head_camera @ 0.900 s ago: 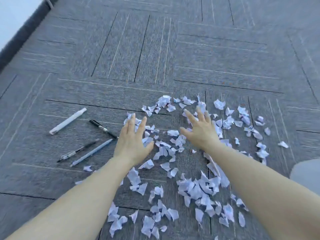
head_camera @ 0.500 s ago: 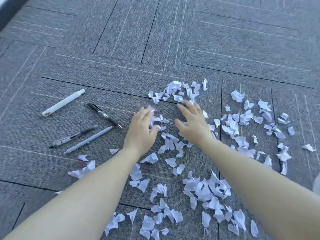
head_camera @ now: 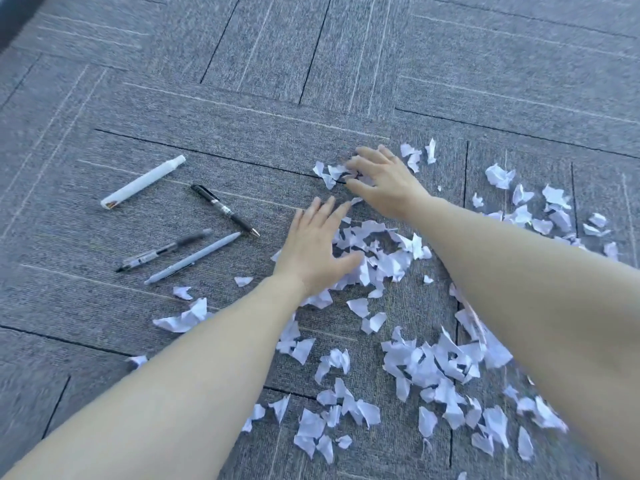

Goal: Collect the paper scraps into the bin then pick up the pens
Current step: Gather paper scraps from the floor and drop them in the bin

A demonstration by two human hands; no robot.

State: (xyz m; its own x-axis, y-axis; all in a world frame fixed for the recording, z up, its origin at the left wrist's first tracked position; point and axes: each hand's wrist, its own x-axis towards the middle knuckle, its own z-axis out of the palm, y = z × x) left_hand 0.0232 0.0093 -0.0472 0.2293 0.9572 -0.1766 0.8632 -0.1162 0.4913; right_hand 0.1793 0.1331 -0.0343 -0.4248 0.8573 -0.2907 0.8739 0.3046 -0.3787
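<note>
Several white paper scraps point(head_camera: 429, 365) lie scattered over the grey carpet, from the middle to the right and front. My left hand point(head_camera: 317, 251) lies flat with straight fingers on the left edge of a scrap heap point(head_camera: 384, 251). My right hand point(head_camera: 384, 180) reaches farther out, its fingers spread and bent over a few scraps point(head_camera: 330, 173) at the far end. To the left lie a white marker point(head_camera: 143, 181), a black pen point(head_camera: 225, 211), a clear pen point(head_camera: 162, 251) and a grey pen point(head_camera: 194, 258). No bin is in view.
Grey carpet tiles point(head_camera: 277, 64) stretch away on all sides. A dark strip point(head_camera: 14, 15) runs along the top left corner. More crumpled scraps point(head_camera: 540, 206) sit at the far right.
Both hands have raked scraps together into a denser heap between them. My right hand has moved farther out to the far scraps; my left hand has flattened beside the heap.
</note>
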